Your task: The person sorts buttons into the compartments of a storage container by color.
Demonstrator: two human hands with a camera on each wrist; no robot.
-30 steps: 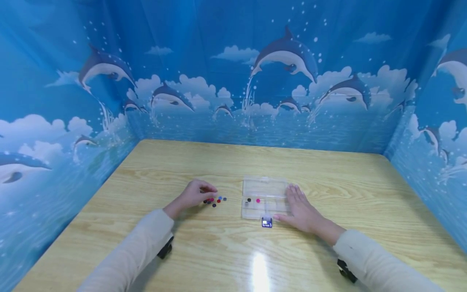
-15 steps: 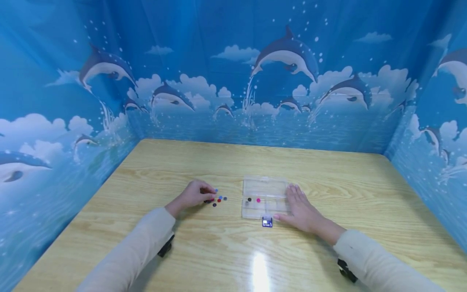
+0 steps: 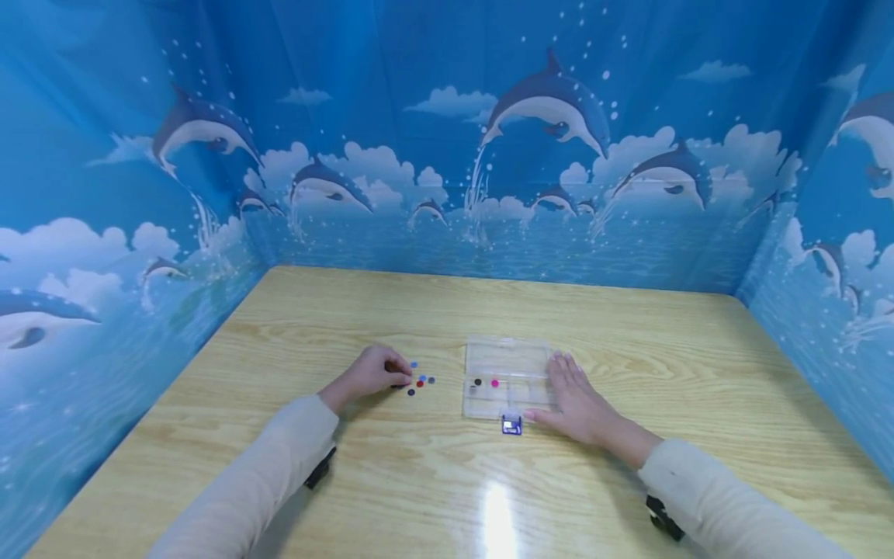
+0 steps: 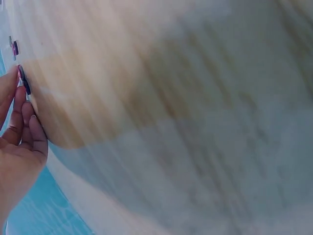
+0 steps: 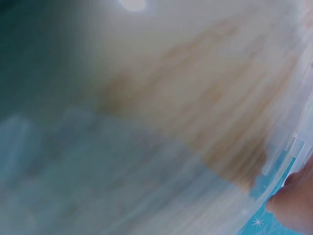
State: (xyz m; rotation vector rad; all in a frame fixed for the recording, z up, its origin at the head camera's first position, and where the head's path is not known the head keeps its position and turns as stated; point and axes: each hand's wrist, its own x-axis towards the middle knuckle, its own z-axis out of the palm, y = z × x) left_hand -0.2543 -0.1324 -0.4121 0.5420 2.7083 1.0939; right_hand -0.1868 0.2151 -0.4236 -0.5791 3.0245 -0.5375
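Blue cloth (image 3: 391,101), printed with leaping dolphins, clouds and sea, walls in a pale wood-grain table (image 3: 398,481). Two cream sleeves (image 3: 244,473) reach in over it from the near side, a black device (image 3: 663,519) under each cuff

A clear plastic box (image 3: 507,361) lies open on the table, right of its middle, its lid tipped back on the far side and its near half split by thin walls. The right hand (image 3: 580,404) lies spread against the box's right side, thumb apart from the fingers, gripping nothing. The left hand (image 3: 372,371) is narrow, its fingers bent and thumb drawn close to them over the loose discs; the left wrist view shows thumb and finger at a dark disc (image 4: 24,81), but whether they pinch it I cannot tell

At the box's near edge sits a dark blue tag (image 3: 511,425) with a white patch, any writing on it too small to read

Smallest are the plain round discs. A black disc (image 3: 478,382) and a bright pink disc (image 3: 494,383) lie inside the box on the left. Blue (image 3: 414,364), grey (image 3: 431,380), red (image 3: 420,383) and dark discs (image 3: 410,393) lie loose between the left hand and the box
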